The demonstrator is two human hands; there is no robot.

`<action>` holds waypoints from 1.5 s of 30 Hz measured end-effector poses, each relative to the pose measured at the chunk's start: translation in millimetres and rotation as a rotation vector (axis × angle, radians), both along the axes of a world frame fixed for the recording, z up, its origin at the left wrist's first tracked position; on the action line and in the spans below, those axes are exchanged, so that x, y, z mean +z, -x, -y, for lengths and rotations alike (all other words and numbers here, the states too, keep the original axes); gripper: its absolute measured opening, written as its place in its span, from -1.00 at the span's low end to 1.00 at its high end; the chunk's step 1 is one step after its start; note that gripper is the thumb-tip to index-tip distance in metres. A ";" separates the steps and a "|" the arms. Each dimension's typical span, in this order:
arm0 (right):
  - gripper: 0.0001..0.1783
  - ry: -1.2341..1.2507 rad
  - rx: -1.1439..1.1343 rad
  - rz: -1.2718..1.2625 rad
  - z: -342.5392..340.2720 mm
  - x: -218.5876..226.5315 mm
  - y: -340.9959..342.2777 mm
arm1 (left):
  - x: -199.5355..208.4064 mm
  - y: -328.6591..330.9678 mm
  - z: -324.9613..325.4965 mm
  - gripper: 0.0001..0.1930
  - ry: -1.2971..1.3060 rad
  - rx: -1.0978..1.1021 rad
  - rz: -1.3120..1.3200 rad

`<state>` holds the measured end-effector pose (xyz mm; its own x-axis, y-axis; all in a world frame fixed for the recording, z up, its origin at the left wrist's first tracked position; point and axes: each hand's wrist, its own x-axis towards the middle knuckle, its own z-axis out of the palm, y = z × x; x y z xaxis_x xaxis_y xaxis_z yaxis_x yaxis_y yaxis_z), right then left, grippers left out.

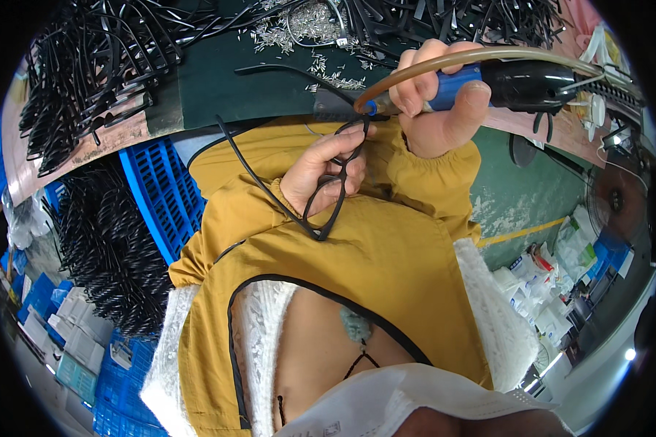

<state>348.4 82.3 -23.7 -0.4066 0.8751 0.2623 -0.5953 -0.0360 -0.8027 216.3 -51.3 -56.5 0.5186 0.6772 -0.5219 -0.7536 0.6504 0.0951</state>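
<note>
A: Where was the work?

B: Glasses frame [342,175], held up off the worktop [219,95] nr edge, hinge end at the driver's tip [372,108]. One temple [251,167] stuck out up-L, the other [277,67] reached over the worktop.

A: Grips?

B: Both closed. L hand [328,169] gripped the rims; R hand [444,98] wrapped the powered driver [521,81] by its blue barrel.

A: Doing it well, yr read?

B: Prob. driving a hinge screw. Tip wanted to sit square to the joint, light push, L fingers bracing close so the frame didn't rock. Any tilt risked a slip or chewed head. Couldn't tell if tip was seated, too small.

A: Pose?

B: L forearm lay across from lower L, fingers curled round rims, thumb up twd the hinge. R hand higher, fingers over barrel, thumb along near side; driver approx level, pointing L. Brown hose [503,53] arched past R fingers to the tip.
</note>
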 end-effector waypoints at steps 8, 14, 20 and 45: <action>-0.44 -0.034 0.074 -0.031 -3.3 -3.6 -3.9 | 0.8 -7.0 -0.3 -0.68 0.047 0.048 -0.001; -0.52 0.048 -0.012 -0.086 2.9 -0.3 -6.9 | 0.6 -8.4 1.6 -0.79 0.079 0.117 0.036; -0.44 -0.053 0.108 -0.067 1.6 -5.5 -4.9 | -8.1 -9.7 3.1 -0.78 0.002 0.097 0.114; -0.53 0.054 -0.136 -0.135 -59.6 -21.4 -5.6 | 24.2 10.5 -20.4 -0.57 -0.709 0.709 -1.054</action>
